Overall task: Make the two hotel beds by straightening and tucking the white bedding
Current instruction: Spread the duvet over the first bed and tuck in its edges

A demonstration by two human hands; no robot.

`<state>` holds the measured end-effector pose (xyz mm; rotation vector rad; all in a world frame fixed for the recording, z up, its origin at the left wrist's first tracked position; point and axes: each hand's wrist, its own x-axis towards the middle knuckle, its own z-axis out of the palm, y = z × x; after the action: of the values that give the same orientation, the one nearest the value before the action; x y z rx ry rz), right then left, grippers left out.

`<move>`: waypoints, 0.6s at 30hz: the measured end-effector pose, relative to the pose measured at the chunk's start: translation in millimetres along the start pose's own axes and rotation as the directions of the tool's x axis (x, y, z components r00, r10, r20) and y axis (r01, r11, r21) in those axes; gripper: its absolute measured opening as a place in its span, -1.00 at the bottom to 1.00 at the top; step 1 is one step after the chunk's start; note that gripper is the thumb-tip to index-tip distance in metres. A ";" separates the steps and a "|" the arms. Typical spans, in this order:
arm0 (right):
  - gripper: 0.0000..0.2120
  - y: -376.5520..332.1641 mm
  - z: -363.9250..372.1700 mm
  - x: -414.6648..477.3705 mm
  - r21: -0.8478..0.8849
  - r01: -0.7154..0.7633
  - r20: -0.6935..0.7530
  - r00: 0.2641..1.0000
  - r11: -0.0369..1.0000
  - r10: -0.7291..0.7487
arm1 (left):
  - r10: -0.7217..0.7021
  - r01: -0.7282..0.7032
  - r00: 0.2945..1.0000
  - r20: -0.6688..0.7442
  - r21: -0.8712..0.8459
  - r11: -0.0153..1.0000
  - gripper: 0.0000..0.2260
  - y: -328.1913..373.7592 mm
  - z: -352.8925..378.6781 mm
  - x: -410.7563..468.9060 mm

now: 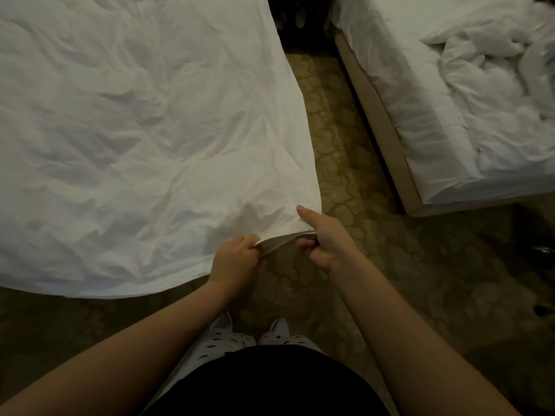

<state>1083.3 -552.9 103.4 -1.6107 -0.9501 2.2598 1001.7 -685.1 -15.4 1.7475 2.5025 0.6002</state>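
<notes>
A wrinkled white duvet (135, 130) covers the near bed and fills the left of the view. Its near right corner (288, 235) is lifted off the bed. My left hand (237, 259) pinches the corner's hem from the left. My right hand (322, 240) grips the same hem from the right, thumb stretched out along the top of the fabric. The second bed (420, 121) lies at the upper right, with a rumpled white duvet (495, 73) heaped on its sheet.
A strip of patterned carpet (354, 181) runs between the two beds. The second bed's beige base (387, 139) borders that aisle. Dark objects (543, 250) lie on the floor at the right edge. My feet (249, 328) stand at the near bed's corner.
</notes>
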 end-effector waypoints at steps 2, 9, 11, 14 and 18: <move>-0.96 0.6 3.1 -1.4 -0.010 0.002 0.001 1.000 1.000 -0.002 | -0.078 0.079 0.996 0.053 -0.021 0.997 -0.67 -4.0 3.2 -4.8; -0.92 6.4 -6.1 8.4 -0.150 -0.048 -0.088 0.995 0.988 0.035 | -0.224 0.164 0.923 0.313 0.206 0.965 -0.74 -22.7 -12.6 11.3; -0.86 1.7 6.5 10.2 -0.177 -0.073 -0.043 0.997 0.982 0.066 | -0.291 0.210 0.907 0.305 0.271 0.939 -0.72 -45.8 -30.3 18.9; -0.73 -35.3 75.5 -6.1 -0.066 0.068 0.237 0.970 0.996 -0.051 | -0.402 0.372 0.914 0.051 0.286 0.883 -0.69 -80.1 -122.9 48.0; -0.69 -134.0 147.9 -125.8 0.271 0.362 0.627 0.637 0.892 -0.449 | -0.087 0.278 0.865 -0.494 0.328 0.903 -0.63 -47.2 -293.0 62.8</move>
<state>971.8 -570.1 310.6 -0.3858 -1.1430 2.4996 865.4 -727.7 252.3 1.5728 3.2859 0.6018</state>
